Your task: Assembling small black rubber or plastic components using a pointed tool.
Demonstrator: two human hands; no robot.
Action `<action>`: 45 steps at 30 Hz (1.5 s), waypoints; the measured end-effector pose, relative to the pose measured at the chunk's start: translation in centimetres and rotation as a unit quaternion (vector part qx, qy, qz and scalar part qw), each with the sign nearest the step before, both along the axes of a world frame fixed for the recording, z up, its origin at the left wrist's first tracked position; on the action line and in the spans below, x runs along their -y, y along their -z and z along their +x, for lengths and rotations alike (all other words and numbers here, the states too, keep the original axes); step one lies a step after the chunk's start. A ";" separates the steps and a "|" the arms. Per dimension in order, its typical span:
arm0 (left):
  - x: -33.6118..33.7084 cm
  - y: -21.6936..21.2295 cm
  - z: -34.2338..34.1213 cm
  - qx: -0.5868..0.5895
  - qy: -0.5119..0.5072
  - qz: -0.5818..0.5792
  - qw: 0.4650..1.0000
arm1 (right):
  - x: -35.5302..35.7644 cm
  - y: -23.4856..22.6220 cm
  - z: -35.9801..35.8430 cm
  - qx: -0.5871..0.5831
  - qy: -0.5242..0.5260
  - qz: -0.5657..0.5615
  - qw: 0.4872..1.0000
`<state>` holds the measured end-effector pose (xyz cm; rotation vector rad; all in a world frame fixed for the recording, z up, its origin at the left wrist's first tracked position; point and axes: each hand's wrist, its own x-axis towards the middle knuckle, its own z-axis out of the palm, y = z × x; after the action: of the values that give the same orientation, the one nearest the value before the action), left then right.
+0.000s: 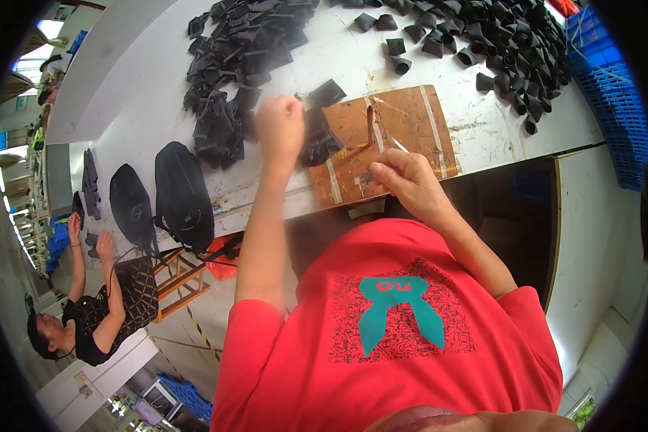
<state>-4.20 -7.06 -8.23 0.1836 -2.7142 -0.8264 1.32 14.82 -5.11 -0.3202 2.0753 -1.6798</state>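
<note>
My left hand (281,128), slightly blurred, is raised over the table with its fingers curled in; what it holds, if anything, is hidden. Beside it lies a small stack of flat black fabric pieces (320,138), partly on the left edge of a brown wooden board (417,122). Above the board's right half, my right hand (409,181) is closed on a thin tool with a pale tip (401,145); the rest of the tool is hidden by the fingers. A narrow upright piece (371,126) stands on the board, left of the tool.
Flat black pieces form a heap (230,79) at the far left; folded, puffed ones make another heap (511,50) at the far right. Blue crates (608,93) stand on the right. Two black bags (185,194) lie at left. Another person (86,324) works beyond a wooden stool (182,283).
</note>
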 end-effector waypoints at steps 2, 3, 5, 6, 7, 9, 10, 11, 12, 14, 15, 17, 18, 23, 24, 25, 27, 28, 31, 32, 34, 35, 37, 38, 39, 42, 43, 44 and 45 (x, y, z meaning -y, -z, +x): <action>0.9 -0.2 1.4 -0.039 -0.037 0.183 0.982 | 0.8 -0.9 0.1 -0.020 0.008 0.012 1.000; 0.8 -0.3 2.5 -0.021 -0.056 0.311 0.949 | 1.2 -1.3 0.2 -0.075 0.024 0.024 0.997; -0.6 -2.1 4.3 -0.002 -0.075 0.431 0.899 | 2.2 -1.4 0.2 -0.195 0.055 -0.005 0.979; -1.3 -2.6 5.1 -0.004 -0.052 0.490 0.870 | 2.8 -1.7 0.1 -0.195 0.054 -0.006 0.979; -2.1 -3.0 5.7 -0.005 -0.027 0.549 0.836 | 3.3 -2.2 0.0 -0.222 0.073 -0.009 0.972; -4.1 -4.2 6.7 0.007 -0.001 0.576 0.817 | 3.8 -3.1 -0.2 -0.245 0.096 -0.025 0.964; -4.8 -4.5 7.2 0.017 0.021 0.600 0.799 | 4.1 -3.0 -0.2 -0.245 0.097 -0.023 0.965; -5.1 -4.2 7.5 0.016 0.042 0.619 0.784 | 4.3 -2.9 -0.4 -0.270 0.109 -0.023 0.956; -5.5 -4.5 7.5 0.018 0.044 0.621 0.782 | 4.3 -2.8 -0.6 -0.296 0.121 -0.023 0.947; -5.8 -5.3 7.7 0.018 0.060 0.641 0.765 | 4.1 -3.2 -0.3 -0.271 0.115 -0.031 0.955; -5.7 -5.4 7.7 0.022 0.080 0.636 0.767 | 3.9 -3.4 -0.2 -0.262 0.114 -0.024 0.958; -5.5 -5.9 8.1 0.044 0.077 0.614 0.784 | 3.8 -3.9 -0.1 -0.268 0.108 -0.006 0.957; -5.6 -6.3 8.6 0.062 0.066 0.598 0.796 | 3.4 -4.1 0.2 -0.282 0.109 0.010 0.953; -5.2 -6.0 8.4 0.081 0.127 0.585 0.797 | 3.1 -4.3 0.5 -0.229 0.114 -0.003 0.967; -5.3 -5.6 8.4 0.073 0.127 0.604 0.783 | 3.2 -4.1 0.7 -0.218 0.118 -0.016 0.969; -5.4 -5.5 8.6 0.076 0.128 0.603 0.784 | 2.9 -4.2 0.8 -0.222 0.118 -0.022 0.968; -5.5 -5.8 8.7 0.068 0.127 0.599 0.788 | 3.0 -4.3 0.6 -0.233 0.111 -0.033 0.966; -5.8 -5.9 8.8 0.027 0.130 0.555 0.821 | 2.9 -4.2 0.6 -0.200 0.116 -0.061 0.971; -6.0 -6.2 8.8 -0.054 0.143 0.412 0.898 | 2.6 -5.0 0.3 -0.201 0.107 -0.044 0.973; -6.0 -6.2 8.8 -0.088 0.150 0.309 0.935 | 2.5 -5.3 0.2 -0.231 0.095 0.000 0.968; -6.0 -6.3 8.7 -0.091 0.153 0.304 0.936 | 2.8 -5.2 0.1 -0.277 0.105 0.011 0.955; -6.0 -6.3 8.7 -0.059 0.148 0.343 0.926 | 2.9 -5.0 0.2 -0.304 0.116 0.019 0.945; -5.9 -5.6 8.7 0.000 0.140 0.437 0.889 | 2.8 -4.8 0.3 -0.318 0.122 0.041 0.939; -5.8 -5.2 8.7 0.028 0.137 0.491 0.860 | 2.7 -4.8 0.3 -0.314 0.126 0.048 0.940; -5.5 -5.0 8.8 0.039 0.140 0.508 0.849 | 2.8 -4.8 0.2 -0.307 0.112 0.048 0.944; -5.4 -6.0 9.3 0.036 0.115 0.545 0.830 | 2.3 -4.9 0.6 -0.320 0.077 0.047 0.943; -5.4 -5.9 9.3 0.019 0.105 0.513 0.852 | 2.3 -4.6 0.5 -0.327 0.070 0.051 0.941; -5.4 -5.8 9.3 0.002 0.096 0.480 0.872 | 2.3 -4.4 0.6 -0.333 0.062 0.055 0.939; -5.2 -5.5 9.3 0.046 0.094 0.498 0.861 | 2.2 -4.5 0.4 -0.326 0.067 0.063 0.941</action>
<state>5.15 -1.84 -2.69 0.1666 -2.1104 -2.2521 1.71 12.63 -0.62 -0.7979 2.7160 -1.6516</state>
